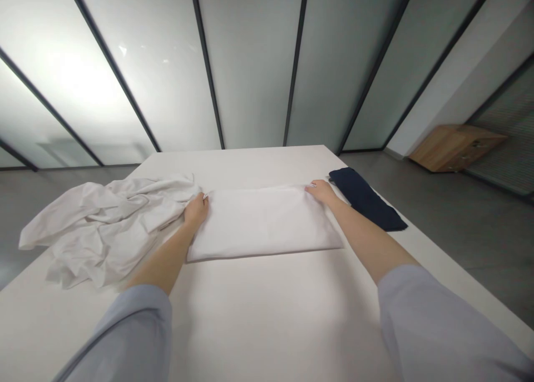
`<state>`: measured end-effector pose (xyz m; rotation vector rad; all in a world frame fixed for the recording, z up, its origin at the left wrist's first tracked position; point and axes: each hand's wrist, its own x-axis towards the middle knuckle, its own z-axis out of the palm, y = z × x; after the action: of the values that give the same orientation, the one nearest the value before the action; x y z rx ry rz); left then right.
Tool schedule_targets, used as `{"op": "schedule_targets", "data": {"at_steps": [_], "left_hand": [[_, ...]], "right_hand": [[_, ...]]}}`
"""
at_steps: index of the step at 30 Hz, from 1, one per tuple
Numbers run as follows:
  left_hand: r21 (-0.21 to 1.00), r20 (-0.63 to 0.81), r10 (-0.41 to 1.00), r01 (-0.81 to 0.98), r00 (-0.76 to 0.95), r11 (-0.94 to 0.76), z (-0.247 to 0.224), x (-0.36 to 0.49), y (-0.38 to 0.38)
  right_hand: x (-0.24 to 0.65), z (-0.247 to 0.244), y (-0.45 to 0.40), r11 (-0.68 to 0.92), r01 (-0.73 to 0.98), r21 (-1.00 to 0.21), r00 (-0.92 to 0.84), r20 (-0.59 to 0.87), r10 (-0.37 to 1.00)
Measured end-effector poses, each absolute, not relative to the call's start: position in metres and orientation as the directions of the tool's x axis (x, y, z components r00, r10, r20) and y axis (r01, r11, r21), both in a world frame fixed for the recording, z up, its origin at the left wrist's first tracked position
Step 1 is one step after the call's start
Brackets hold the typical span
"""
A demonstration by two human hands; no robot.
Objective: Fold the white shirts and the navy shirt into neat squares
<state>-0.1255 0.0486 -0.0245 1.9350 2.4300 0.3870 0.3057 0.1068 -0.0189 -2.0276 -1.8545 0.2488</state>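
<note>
A white cloth (262,221), folded into a flat rectangle, lies in front of me on the white table. Its far left corner is pinched in my left hand (197,208). At the far right corner my right hand (322,191) grips the same cloth, fingers closed on the edge. The near edge rests flat on the tabletop. Whether it is a garment or a plain sheet I cannot tell. Close beside my left hand and forearm, a crumpled heap of white fabric (112,218) spreads out. To the right of my right hand sits a folded dark navy cloth (367,198).
The white table (258,315) ends at a far edge before frosted glass panels (254,65) with dark frames. Some of the heaped fabric hangs over the table's left edge. A wooden cabinet (454,147) stands on the grey floor at the right.
</note>
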Motion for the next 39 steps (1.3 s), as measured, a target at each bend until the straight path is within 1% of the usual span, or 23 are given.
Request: {"op": "schedule_targets", "data": {"at_steps": [2,4,6,7,9,10,11,12,14,15,18,20,22,30,34,36,39], "left_hand": [[0.171,0.123,0.969,0.966,-0.215,0.193,-0.028,-0.129,0.050],[0.159,0.125,0.974,0.973,-0.188,0.167,-0.028,-0.135,0.051],[0.162,0.179,0.970,0.978,-0.163,0.135,-0.023,-0.138,0.051],[0.163,0.232,0.961,0.980,-0.151,0.115,-0.019,-0.138,0.050],[0.156,0.354,0.929,0.986,-0.109,0.057,-0.009,-0.128,0.046],[0.146,0.400,0.913,0.989,-0.077,0.019,-0.004,-0.118,0.043],[0.140,0.412,0.910,0.990,-0.038,-0.022,0.000,-0.105,0.039],[0.136,0.390,0.921,0.988,0.010,-0.068,0.001,-0.091,0.034],[0.123,0.273,0.954,0.979,0.122,-0.160,-0.003,-0.062,0.024],[0.121,0.208,0.967,0.977,0.150,-0.178,-0.008,-0.049,0.019],[0.109,0.045,0.992,0.986,0.122,-0.126,-0.030,-0.029,0.007],[0.098,0.005,0.994,0.989,0.107,-0.107,-0.043,-0.031,0.003],[0.094,0.003,0.992,0.988,0.123,-0.123,-0.049,-0.039,0.001],[0.092,0.003,0.990,0.985,0.144,-0.144,-0.046,-0.049,0.000],[0.092,0.039,0.988,0.984,0.147,-0.150,-0.047,-0.048,-0.002],[0.095,0.083,0.981,0.978,0.178,-0.185,-0.047,-0.048,-0.003],[0.108,0.156,0.964,0.967,0.214,-0.232,-0.048,-0.047,-0.003]], "right_hand": [[0.303,-0.026,0.107,-0.079,0.927,-0.366,0.135,0.130,0.982],[0.304,-0.030,0.106,-0.118,0.922,-0.369,0.177,0.130,0.976],[0.306,-0.027,0.104,-0.137,0.911,-0.389,0.217,0.170,0.961],[0.305,-0.023,0.103,-0.126,0.910,-0.396,0.227,0.219,0.949],[0.296,-0.015,0.096,-0.054,0.923,-0.382,0.196,0.343,0.919],[0.286,-0.012,0.091,0.003,0.933,-0.359,0.148,0.392,0.908],[0.274,-0.010,0.084,0.068,0.941,-0.332,0.082,0.418,0.905],[0.259,-0.010,0.076,0.140,0.942,-0.304,-0.004,0.409,0.913],[0.228,-0.017,0.057,0.263,0.935,-0.239,-0.180,0.320,0.930],[0.213,-0.023,0.048,0.295,0.933,-0.206,-0.237,0.268,0.934],[0.189,-0.044,0.024,0.272,0.950,-0.155,-0.255,0.122,0.959],[0.189,-0.054,0.017,0.226,0.962,-0.155,-0.223,0.041,0.974],[0.196,-0.057,0.016,0.200,0.967,-0.157,-0.203,-0.002,0.979],[0.205,-0.053,0.018,0.204,0.965,-0.164,-0.209,-0.012,0.978],[0.205,-0.049,0.016,0.227,0.962,-0.155,-0.220,0.060,0.974],[0.203,-0.043,0.011,0.286,0.947,-0.145,-0.269,0.124,0.955],[0.189,-0.036,-0.008,0.478,0.868,-0.136,-0.448,0.204,0.871]]}}
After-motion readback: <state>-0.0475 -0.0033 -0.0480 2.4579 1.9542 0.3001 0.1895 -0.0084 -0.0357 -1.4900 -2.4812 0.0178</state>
